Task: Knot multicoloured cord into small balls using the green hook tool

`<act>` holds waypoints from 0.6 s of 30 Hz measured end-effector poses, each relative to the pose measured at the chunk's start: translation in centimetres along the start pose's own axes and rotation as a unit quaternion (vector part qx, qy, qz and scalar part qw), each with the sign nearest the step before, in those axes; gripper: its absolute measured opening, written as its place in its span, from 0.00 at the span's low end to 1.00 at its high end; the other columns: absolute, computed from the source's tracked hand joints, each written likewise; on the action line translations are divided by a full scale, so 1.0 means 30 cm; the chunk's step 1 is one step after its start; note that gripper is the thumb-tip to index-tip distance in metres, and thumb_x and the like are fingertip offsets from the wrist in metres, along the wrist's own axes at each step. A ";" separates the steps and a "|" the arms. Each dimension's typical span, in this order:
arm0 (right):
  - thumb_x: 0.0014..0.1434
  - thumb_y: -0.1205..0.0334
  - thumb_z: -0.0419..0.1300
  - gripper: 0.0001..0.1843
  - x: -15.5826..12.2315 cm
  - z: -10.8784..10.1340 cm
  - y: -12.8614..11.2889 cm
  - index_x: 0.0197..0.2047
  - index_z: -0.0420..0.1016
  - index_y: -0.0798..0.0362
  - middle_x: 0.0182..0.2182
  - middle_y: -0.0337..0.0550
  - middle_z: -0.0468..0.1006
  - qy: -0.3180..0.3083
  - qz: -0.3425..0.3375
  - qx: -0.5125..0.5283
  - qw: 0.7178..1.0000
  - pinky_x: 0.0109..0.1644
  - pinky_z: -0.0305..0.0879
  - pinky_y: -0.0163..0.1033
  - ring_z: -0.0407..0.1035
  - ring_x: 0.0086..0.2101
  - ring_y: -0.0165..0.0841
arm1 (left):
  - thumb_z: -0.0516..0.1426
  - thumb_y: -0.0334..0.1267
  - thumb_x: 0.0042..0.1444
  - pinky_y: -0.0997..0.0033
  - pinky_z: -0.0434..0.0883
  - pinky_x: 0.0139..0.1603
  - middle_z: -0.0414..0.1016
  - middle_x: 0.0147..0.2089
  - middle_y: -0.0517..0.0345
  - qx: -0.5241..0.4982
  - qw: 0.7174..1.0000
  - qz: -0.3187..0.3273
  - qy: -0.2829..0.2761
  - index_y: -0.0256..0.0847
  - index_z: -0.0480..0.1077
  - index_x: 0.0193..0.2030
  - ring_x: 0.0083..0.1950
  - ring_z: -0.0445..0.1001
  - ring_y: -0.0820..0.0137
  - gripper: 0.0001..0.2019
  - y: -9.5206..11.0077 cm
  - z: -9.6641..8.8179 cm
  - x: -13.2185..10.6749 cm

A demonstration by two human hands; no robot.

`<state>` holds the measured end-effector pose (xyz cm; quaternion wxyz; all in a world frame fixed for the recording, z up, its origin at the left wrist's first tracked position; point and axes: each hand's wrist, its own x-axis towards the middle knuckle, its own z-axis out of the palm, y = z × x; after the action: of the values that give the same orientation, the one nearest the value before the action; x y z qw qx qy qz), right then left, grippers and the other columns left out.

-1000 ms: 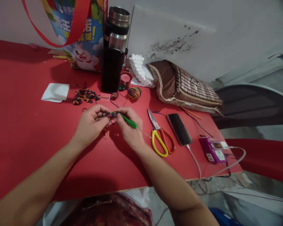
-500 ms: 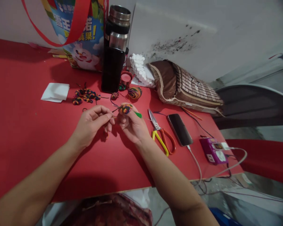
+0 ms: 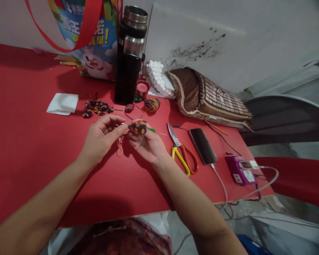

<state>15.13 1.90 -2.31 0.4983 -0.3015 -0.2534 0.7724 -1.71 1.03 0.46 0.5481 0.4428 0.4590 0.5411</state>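
My left hand [image 3: 101,136] is closed, its thumb and forefinger pinching the dark yarn end of a small crocheted piece [image 3: 140,126] in navy, orange and green. That piece lies against the fingertips of my right hand [image 3: 146,143], which is closed around a green-handled crochet hook [image 3: 152,130]. Most of the hook is hidden behind the fingers and the piece. A loose orange yarn strand [image 3: 119,150] hangs below my hands. Just beyond them are a small yarn ball [image 3: 129,108], a larger multicoloured yarn ball [image 3: 152,104] and a cluster of crocheted pieces [image 3: 98,107].
On the red table [image 3: 21,141] are scissors [image 3: 178,143], a charging phone [image 3: 202,146], a purple box [image 3: 240,170] and folded white paper [image 3: 62,104]. A dark phone [image 3: 127,79] leans against a steel flask [image 3: 135,21], beside a printed bag [image 3: 95,60] and a brown cushion [image 3: 210,95].
The crocheted piece and the hook have shifted slightly left, and the piece has turned. My left fingers have lifted and spread a little, and the orange strand below hangs more in view.
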 end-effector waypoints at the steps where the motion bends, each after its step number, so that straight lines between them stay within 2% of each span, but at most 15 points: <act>1: 0.57 0.56 0.75 0.11 -0.005 0.002 -0.001 0.42 0.82 0.46 0.31 0.34 0.77 0.012 -0.040 -0.057 0.997 0.30 0.66 0.34 0.66 0.27 0.27 | 0.72 0.39 0.56 0.76 0.74 0.30 0.79 0.33 0.59 -0.009 1.000 -0.013 -0.006 0.39 0.77 0.41 0.29 0.76 0.73 0.11 -0.003 -0.001 -0.001; 2: 0.61 0.55 0.73 0.08 -0.011 0.003 -0.004 0.43 0.83 0.45 0.32 0.35 0.78 0.021 -0.094 -0.132 0.987 0.32 0.68 0.35 0.67 0.28 0.28 | 0.72 0.42 0.58 0.75 0.74 0.28 0.78 0.32 0.59 -0.024 0.999 -0.035 -0.018 0.39 0.76 0.42 0.28 0.76 0.73 0.13 -0.006 -0.003 -0.003; 3: 0.65 0.56 0.70 0.05 -0.017 0.003 -0.007 0.44 0.84 0.45 0.34 0.36 0.79 0.027 -0.156 -0.223 0.962 0.35 0.70 0.37 0.69 0.29 0.29 | 0.71 0.45 0.60 0.75 0.74 0.27 0.78 0.32 0.59 -0.043 0.997 -0.061 -0.034 0.38 0.76 0.43 0.27 0.76 0.72 0.14 -0.007 -0.004 -0.004; 5: 0.69 0.60 0.67 0.05 -0.027 -0.003 -0.012 0.45 0.86 0.45 0.38 0.40 0.81 0.015 -0.284 -0.402 0.870 0.45 0.74 0.41 0.74 0.37 0.31 | 0.70 0.49 0.60 0.74 0.74 0.25 0.79 0.33 0.58 -0.076 0.989 -0.107 -0.061 0.38 0.75 0.45 0.26 0.76 0.71 0.18 -0.008 -0.005 -0.007; 7: 0.73 0.61 0.64 0.08 -0.031 -0.016 -0.009 0.48 0.86 0.45 0.42 0.43 0.82 -0.016 -0.368 -0.506 0.780 0.51 0.76 0.44 0.76 0.43 0.34 | 0.73 0.46 0.56 0.75 0.75 0.25 0.80 0.34 0.58 -0.076 0.986 -0.130 -0.073 0.37 0.76 0.46 0.28 0.77 0.71 0.19 -0.005 -0.003 -0.011; 9: 0.75 0.61 0.60 0.12 -0.029 -0.031 0.001 0.54 0.86 0.45 0.44 0.45 0.81 -0.041 -0.405 -0.544 0.733 0.50 0.77 0.44 0.77 0.44 0.34 | 0.74 0.42 0.53 0.76 0.76 0.25 0.80 0.33 0.59 -0.048 0.987 -0.132 -0.082 0.36 0.78 0.45 0.30 0.78 0.71 0.18 0.000 0.001 -0.015; 12: 0.77 0.62 0.59 0.15 -0.024 -0.042 0.011 0.59 0.84 0.44 0.45 0.45 0.80 -0.045 -0.421 -0.558 0.714 0.48 0.77 0.42 0.77 0.45 0.33 | 0.72 0.41 0.52 0.76 0.77 0.24 0.80 0.31 0.57 -0.008 0.987 -0.131 -0.097 0.35 0.80 0.42 0.31 0.78 0.69 0.14 0.004 0.003 -0.018; 16: 0.77 0.62 0.60 0.15 -0.028 -0.036 0.007 0.61 0.84 0.44 0.46 0.45 0.81 -0.050 -0.412 -0.557 0.719 0.49 0.78 0.41 0.78 0.45 0.32 | 0.69 0.36 0.50 0.76 0.77 0.24 0.80 0.28 0.58 0.014 0.988 -0.122 -0.091 0.35 0.79 0.39 0.27 0.78 0.70 0.11 0.001 0.004 -0.015; 18: 0.78 0.59 0.59 0.16 -0.028 -0.036 0.005 0.62 0.84 0.46 0.45 0.45 0.81 -0.047 -0.406 -0.563 0.718 0.49 0.78 0.41 0.79 0.45 0.32 | 0.67 0.35 0.53 0.75 0.76 0.23 0.79 0.25 0.59 0.028 0.988 -0.122 -0.095 0.35 0.78 0.39 0.23 0.76 0.71 0.07 0.001 0.007 -0.012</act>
<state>16.09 1.18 -2.98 0.4900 -0.3574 -0.7628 0.2241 -1.52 0.66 0.55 0.6385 0.4485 0.4701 0.4126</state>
